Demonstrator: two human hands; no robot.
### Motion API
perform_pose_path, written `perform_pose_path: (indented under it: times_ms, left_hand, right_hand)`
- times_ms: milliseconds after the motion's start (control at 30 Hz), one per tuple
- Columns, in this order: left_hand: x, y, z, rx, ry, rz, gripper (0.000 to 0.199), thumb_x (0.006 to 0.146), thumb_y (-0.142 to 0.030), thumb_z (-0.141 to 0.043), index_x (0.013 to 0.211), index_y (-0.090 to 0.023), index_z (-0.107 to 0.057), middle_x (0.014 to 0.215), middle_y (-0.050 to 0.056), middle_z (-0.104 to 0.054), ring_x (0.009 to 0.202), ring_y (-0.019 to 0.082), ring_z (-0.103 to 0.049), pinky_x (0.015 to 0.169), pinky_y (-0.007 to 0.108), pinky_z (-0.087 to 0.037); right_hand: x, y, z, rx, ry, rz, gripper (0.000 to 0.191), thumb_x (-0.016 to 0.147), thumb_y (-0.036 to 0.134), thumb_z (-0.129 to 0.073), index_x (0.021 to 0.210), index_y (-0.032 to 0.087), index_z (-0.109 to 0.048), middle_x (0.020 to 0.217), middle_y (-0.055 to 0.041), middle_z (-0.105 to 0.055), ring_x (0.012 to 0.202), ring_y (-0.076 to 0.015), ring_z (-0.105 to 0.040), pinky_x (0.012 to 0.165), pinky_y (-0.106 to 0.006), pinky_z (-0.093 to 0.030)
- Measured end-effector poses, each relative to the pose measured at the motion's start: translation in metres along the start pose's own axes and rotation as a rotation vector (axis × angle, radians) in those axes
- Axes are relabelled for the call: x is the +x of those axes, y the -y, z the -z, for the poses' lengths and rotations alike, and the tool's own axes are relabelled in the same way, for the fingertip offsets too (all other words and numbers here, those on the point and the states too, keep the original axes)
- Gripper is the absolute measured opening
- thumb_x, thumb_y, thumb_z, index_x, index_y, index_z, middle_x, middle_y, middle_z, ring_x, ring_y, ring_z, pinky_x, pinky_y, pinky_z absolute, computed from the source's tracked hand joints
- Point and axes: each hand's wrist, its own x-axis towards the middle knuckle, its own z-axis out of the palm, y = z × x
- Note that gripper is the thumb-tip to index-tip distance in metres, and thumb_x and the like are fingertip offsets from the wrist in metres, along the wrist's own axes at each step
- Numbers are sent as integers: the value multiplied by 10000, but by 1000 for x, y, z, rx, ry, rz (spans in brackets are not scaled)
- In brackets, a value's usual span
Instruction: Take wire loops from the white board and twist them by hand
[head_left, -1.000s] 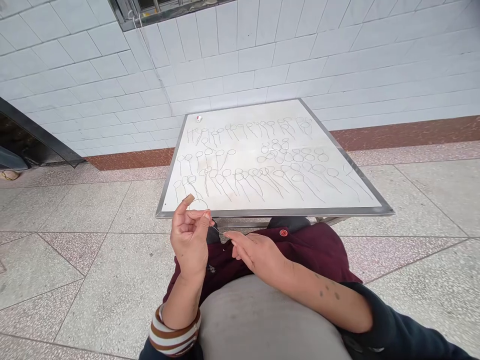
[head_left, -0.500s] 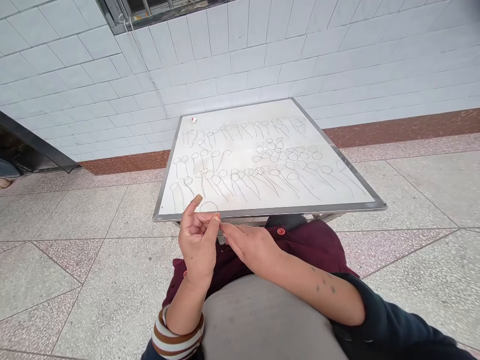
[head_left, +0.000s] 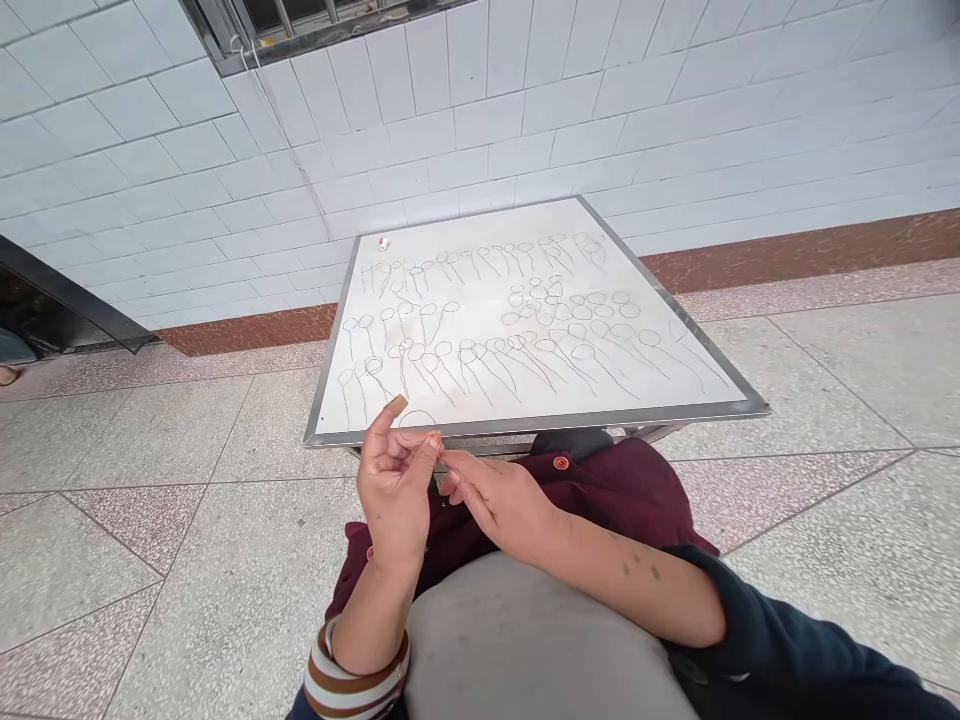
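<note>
My left hand [head_left: 394,490] is raised over my lap, its thumb and forefinger pinched on a thin dark wire loop [head_left: 417,412] that stands just above the fingertips. One finger of that hand sticks up. Against the left fingertips, my right hand [head_left: 504,500] has its fingers drawn together where the loop's ends meet; the strand between them is too fine to follow. Beyond both hands, a white-topped table [head_left: 480,215] with a grey metal edge carries several similar wire loops [head_left: 585,352], most with long tails, lying in rows.
A small white-and-red object [head_left: 384,243] lies at the table's far left corner. Behind stands a white tiled wall [head_left: 465,130] with a barred window [head_left: 315,20] and a hanging cord [head_left: 289,135]. Maroon cloth [head_left: 622,490] covers my lap above the speckled floor [head_left: 255,580].
My right hand has turned slightly, and its fingers are more bent at the left fingertips. Both hands sit a little lower in view, still together.
</note>
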Motion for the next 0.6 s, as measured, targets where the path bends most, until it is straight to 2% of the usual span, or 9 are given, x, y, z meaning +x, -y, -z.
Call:
perform_pose_path:
  times_ms: [100, 267, 433, 600]
  left_hand:
    - [1, 1, 0, -57, 19, 11, 542, 756, -182, -760, 1261, -231, -568, 730, -39, -666, 730, 94, -642, 761, 209, -501]
    - [2, 1, -1, -78, 55, 36, 560, 758, -200, -757, 1273, -232, -542, 721, -44, -668, 688, 103, -641, 706, 220, -506]
    - [3, 1, -2, -81, 49, 50, 563, 754, -210, -761, 1270, -239, -540, 716, -56, -652, 645, 92, -621, 684, 218, -501]
    - [4, 2, -1, -69, 65, 41, 554, 759, -181, -753, 1271, -230, -549, 713, -49, -656, 695, 98, -631, 740, 228, -502]
  right_hand:
    - [5, 5, 3, -37, -1, -43, 268, 964, 135, -360, 1173, 181, -521, 881, -30, -716, 763, -163, -670, 675, -279, -504]
    - [14, 6, 4, -102, -52, -104, 170, 987, 252, -446, 1094, 179, -556, 863, -26, -735, 699, -164, -682, 595, -257, -457]
    - [15, 7, 5, -88, -84, -72, 187, 1003, 222, -401, 1083, 184, -565, 793, 13, -722, 647, -124, -659, 570, -228, -422]
    - [14, 6, 5, -232, -94, -19, 226, 994, 197, -377, 1070, 163, -587, 717, -1, -685, 591, -121, -601, 534, -235, -371]
